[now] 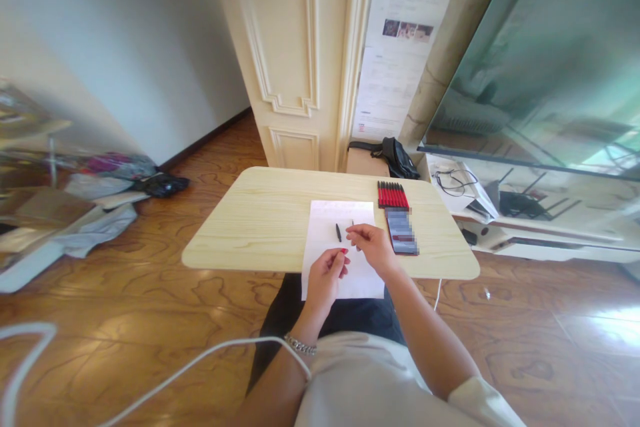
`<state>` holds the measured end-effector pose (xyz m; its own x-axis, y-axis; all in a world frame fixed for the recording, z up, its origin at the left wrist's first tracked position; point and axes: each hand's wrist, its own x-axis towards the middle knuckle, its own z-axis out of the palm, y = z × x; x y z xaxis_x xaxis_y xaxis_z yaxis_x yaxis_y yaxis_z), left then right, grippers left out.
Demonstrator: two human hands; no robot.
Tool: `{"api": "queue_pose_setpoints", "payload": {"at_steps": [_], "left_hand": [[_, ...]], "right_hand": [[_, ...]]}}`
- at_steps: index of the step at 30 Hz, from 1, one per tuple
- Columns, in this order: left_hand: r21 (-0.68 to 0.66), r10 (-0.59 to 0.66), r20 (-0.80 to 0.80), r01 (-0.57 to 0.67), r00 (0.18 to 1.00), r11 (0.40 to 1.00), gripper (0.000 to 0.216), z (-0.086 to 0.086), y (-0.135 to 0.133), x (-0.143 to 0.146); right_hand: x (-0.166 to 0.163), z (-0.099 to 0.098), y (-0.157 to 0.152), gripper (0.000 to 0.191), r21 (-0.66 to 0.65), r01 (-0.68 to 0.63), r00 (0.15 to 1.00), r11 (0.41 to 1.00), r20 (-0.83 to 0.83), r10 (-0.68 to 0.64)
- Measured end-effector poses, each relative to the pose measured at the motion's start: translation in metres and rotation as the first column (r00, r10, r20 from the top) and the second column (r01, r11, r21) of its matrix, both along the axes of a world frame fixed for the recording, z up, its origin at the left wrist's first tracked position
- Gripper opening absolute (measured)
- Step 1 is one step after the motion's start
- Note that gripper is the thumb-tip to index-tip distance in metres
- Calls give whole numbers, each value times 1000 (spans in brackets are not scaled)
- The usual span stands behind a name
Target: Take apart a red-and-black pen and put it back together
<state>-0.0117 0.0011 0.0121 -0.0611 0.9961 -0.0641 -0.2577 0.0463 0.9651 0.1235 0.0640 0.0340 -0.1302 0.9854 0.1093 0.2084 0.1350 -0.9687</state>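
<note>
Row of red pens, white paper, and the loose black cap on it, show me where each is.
Row of red pens (393,195), head view, middle of barrels.
White paper (325,240), head view, bare left part.
Black cap (339,232), head view, its middle.

The box (403,231) beside the red pens (393,195) is blurred out, the poster (395,47) print is too small to read, and whatever the right hand (373,245) pinches over the paper (341,247) is too small to tell.

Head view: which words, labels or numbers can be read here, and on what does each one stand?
None can be read.
Poster on the wall: print too small and blurred.
Box beside the paper: face blurred out.
Paper: no writing that can be made out.
</note>
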Motion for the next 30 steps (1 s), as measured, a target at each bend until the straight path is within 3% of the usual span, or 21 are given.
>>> {"api": "queue_pose_setpoints", "payload": {"at_steps": [4, 13, 21, 23, 25, 27, 30], "left_hand": [[42, -10, -60, 12, 998, 999, 33, 4, -3, 1], [70, -13, -104, 21, 995, 997, 34, 9, -5, 1], [70, -11, -53, 15, 999, 997, 36, 2, -3, -1], [56, -20, -28, 21, 999, 998, 36, 1, -3, 0], [48, -18, -10, 19, 1000, 999, 36, 1, -4, 0], [54, -8, -18, 9, 1000, 999, 34, 1, -4, 1], [80, 6, -53, -2, 999, 997, 31, 2, -3, -1]], "right_hand": [[-6, 2, -23, 30, -41, -12, 992, 999, -126, 7], [-5, -4, -32, 27, -13, 65, 997, 998, -44, -66], [5, -1, -30, 27, 27, -115, 992, 993, 56, 114], [9, 2, -19, 29, 53, -79, 990, 995, 121, 72], [14, 5, -3, 28, 94, 29, 968, 995, 246, -52], [15, 4, 17, 23, 111, 121, 888, 986, 432, -158], [11, -3, 41, 22, 66, 140, 735, 988, 662, -148]]}}
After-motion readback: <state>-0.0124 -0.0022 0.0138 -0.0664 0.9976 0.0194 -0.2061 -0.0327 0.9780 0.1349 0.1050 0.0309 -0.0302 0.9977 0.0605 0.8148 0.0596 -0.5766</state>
